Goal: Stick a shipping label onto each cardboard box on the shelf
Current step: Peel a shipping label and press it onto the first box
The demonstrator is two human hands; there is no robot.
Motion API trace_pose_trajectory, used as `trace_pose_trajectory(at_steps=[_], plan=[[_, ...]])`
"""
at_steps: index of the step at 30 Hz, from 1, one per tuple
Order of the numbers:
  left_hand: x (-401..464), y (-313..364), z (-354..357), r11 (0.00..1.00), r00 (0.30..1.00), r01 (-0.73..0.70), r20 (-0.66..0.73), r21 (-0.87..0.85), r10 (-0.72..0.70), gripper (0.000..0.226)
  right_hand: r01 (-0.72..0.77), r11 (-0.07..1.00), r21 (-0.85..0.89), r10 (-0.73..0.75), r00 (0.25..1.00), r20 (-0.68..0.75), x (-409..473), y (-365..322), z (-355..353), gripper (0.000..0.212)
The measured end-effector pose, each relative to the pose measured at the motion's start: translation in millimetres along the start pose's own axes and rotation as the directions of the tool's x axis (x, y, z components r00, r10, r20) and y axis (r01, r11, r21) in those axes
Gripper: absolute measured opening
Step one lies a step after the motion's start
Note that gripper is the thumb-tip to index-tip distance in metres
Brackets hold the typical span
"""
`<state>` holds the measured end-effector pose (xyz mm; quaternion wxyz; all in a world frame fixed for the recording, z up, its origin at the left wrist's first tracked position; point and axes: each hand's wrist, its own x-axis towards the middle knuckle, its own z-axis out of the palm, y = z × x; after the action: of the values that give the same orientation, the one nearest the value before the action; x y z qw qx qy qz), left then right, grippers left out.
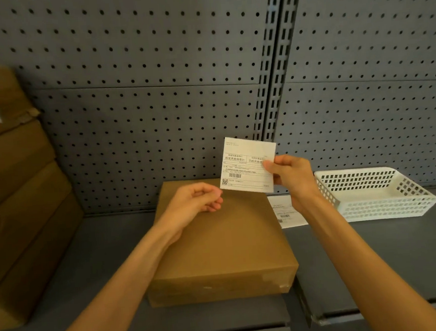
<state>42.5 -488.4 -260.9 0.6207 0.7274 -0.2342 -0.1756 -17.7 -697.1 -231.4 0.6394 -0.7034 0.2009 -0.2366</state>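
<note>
Two bare arms reach over the shelf's [375, 257] front edge. Right hand [289, 176] pinches the shipping label [247, 164] by its right edge, thumb on the printed side. It stands upright in the air, print facing the camera, above the far right corner of the flat cardboard box [218, 243]. Left hand [197, 199] hovers loosely curled, holding nothing, just left of the label. Another label [287, 210] lies flat beside a white basket [375, 194].

Dark grey shelf [93, 253] backed by pegboard, flat cardboard box [218, 246] lying at its middle, stack of cardboard boxes [19, 207] at left, white slotted basket [370, 195] at right, printed label sheet [285, 212] between box and basket
</note>
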Motion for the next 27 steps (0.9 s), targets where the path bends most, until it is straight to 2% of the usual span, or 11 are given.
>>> trace_pose_trajectory(at_steps=[7,13,27], plan=[[-4,0,-2,0.998,0.997,-0.032,-0.077,-0.057,0.028,0.009,-0.013,1.000,0.009,0.013,0.999,0.040,-1,1,6,0.006],[-5,2,-2,0.998,0.993,-0.049,-0.110,-0.038,0.045,0.009,-0.008,1.000,0.014,0.007,0.998,0.057,-3,2,9,0.008],[-5,2,-2,0.998,0.994,-0.040,-0.101,-0.047,0.035,0.013,-0.039,0.999,0.024,0.037,0.998,0.052,-1,7,15,0.005]])
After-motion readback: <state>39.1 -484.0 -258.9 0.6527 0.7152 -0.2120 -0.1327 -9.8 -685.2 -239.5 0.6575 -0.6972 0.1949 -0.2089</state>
